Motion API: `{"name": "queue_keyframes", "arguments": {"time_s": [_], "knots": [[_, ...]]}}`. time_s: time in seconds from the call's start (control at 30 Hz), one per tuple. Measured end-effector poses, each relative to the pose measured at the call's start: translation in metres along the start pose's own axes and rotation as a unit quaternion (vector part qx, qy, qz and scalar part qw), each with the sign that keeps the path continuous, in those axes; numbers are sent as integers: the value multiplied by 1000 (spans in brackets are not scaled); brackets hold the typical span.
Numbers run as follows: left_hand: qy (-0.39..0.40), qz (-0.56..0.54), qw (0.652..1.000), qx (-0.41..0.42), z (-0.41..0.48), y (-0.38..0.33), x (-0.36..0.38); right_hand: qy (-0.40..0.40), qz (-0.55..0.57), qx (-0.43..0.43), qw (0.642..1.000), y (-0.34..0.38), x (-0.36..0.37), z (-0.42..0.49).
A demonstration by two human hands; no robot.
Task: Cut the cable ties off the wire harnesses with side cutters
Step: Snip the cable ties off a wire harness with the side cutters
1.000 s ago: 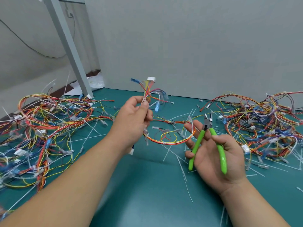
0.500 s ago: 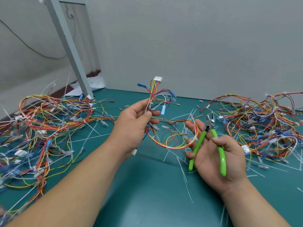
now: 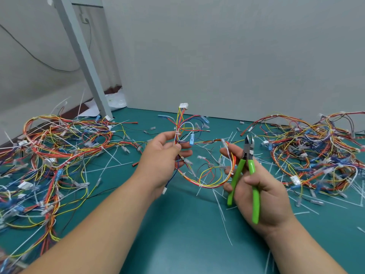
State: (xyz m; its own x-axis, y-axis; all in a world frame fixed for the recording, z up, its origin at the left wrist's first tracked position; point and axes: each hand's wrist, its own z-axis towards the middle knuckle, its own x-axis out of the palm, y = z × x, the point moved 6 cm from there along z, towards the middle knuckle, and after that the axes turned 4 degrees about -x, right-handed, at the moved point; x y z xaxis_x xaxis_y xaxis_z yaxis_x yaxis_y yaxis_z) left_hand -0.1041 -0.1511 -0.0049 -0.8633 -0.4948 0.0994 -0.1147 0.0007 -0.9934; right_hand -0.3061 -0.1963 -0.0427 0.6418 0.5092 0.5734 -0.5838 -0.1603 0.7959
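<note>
Multicoloured wire harness (image 3: 209,185) has tipped upright since the last frame and hangs over the teal worktop (image 3: 187,234). Left hand (image 3: 164,155): fingers pinched on it beside a white cable tie (image 3: 177,133). Right hand (image 3: 262,190): fingers curled round green-handled side cutters (image 3: 254,186), blades apart.

The side cutters (image 3: 249,171) have glossy green plastic handles and dark, dull metal blades. The wire harness (image 3: 207,167) shows smooth plastic insulation and a white plastic connector (image 3: 183,105). The teal worktop (image 3: 187,234) looks matt and smooth, strewn with thin white plastic cable ties (image 3: 221,212).
</note>
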Motion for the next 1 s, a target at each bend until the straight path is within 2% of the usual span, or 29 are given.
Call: {"name": "queue_keyframes", "arguments": {"time_s": [0.1, 0.2, 0.4, 0.47, 0.77, 0.9, 1.0], "knots": [[-39, -15, 999, -23, 1, 7, -2, -32, -138, -59, 988, 4, -2, -3], [-63, -26, 997, -44, 2, 14, -3, -24, -232, -97, 968, 7, 3, -7], [-136, -73, 985, -71, 6, 25, -23, 3, -301, -118, 946, 12, 14, -11], [-139, -69, 984, -89, 5, 29, -26, 17, -315, -121, 941, 11, 17, -12], [-63, -30, 981, -181, -3, 48, -14, 88, -358, -102, 924, 3, 26, -13], [-8, 67, 984, -166, -5, 48, -8, 149, -386, -87, 906, -1, 34, -15], [63, 74, 980, -173, -11, 39, 3, 187, -422, -70, 884, -4, 39, -18]]}}
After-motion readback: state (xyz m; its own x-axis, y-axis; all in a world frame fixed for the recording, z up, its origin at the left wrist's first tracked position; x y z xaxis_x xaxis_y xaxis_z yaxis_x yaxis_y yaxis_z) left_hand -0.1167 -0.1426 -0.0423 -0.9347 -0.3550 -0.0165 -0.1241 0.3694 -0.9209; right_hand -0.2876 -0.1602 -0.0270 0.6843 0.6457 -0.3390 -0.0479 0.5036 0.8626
